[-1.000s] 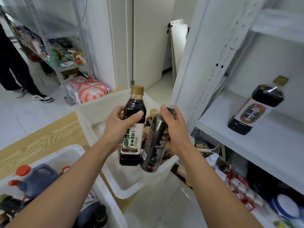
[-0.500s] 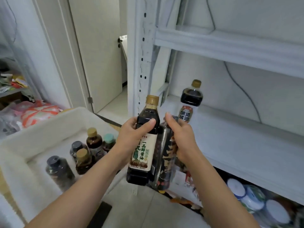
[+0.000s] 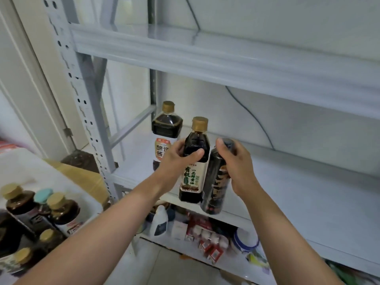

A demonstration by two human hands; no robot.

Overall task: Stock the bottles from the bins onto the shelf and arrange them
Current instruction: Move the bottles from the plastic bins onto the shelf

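Bottles upright in bin, left hand gripping soy bottle, right hand gripping dark bottle

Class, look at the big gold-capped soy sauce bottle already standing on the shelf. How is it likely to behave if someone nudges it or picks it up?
The soy sauce bottle looks nearly full of dark liquid, so probably heavy for its size. It stands upright, tall with a narrow neck, on the smooth white shelf; a nudge up high may tip it, a low one probably slides it. The glossy wall could be slippery.

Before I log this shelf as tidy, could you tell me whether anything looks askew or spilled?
Nothing spilled or damaged. The only tilt is the dark black-wrapped bottle in the right hand, leaning beside the upright gold-capped soy sauce bottle in the left hand.
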